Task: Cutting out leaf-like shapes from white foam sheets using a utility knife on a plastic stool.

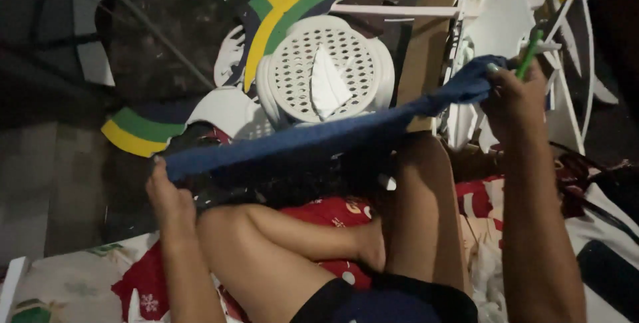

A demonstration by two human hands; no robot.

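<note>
The person sits on the floor with bare legs folded, and both hands hold one long strip of dark blue material, which is stretched in the air between them and slopes upward from left to right above the knees. The left hand is low, near the left knee, and its fingers are closed on the lower end of the strip. The right hand is higher and further away, closed on the upper end of the strip, where the blue material is bunched together. In the same right hand there is also a thin green stick-like tool, which points up from the fingers; I cannot tell what kind of tool it is. Behind the strip, on the dark floor, stands a white plastic stool with a round perforated seat, and a white pointed scrap lies on the seat. Beside the stool are curved foam pieces with yellow, green and dark bands, and one more banded piece lies to the left. White cut scraps are piled near the right hand. Under the legs lies a red cloth with white snowflakes.
</note>
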